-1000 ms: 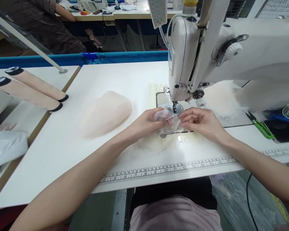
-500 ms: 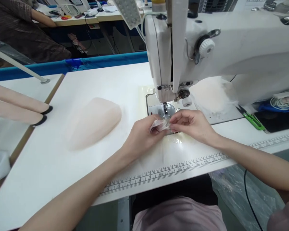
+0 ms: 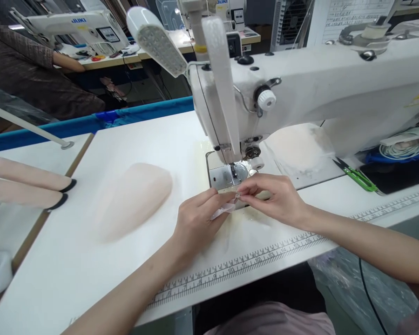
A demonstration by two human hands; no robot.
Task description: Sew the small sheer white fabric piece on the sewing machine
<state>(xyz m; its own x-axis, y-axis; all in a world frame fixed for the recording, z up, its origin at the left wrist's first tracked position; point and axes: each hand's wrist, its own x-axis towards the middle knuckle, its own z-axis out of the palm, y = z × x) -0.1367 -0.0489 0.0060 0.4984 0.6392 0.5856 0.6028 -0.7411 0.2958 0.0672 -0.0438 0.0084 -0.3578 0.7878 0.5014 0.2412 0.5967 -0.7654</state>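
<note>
Fingers of my left hand (image 3: pixel 195 218) and right hand (image 3: pixel 272 197) pinching a small sheer fabric piece (image 3: pixel 226 208) between them on the white desk (image 3: pixel 91 279), just before the sewing machine's needle plate (image 3: pixel 226 174), pale fabric pile (image 3: pixel 132 197) lying left, sewing machine (image 3: pixel 300 97) beyond.

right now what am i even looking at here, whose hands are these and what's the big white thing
The picture comes from a camera worn on a person's head, looking forward and down, so the two bare arms are the wearer's own. The big white thing is a sewing machine on a white table. The left hand and right hand pinch a small sheer piece of fabric between their fingertips, just in front of the needle. To the left lies a pale pile of fabric. Green snips lie to the right, and a printed ruler runs along the table's near edge. Another person sits at the back left.
</note>
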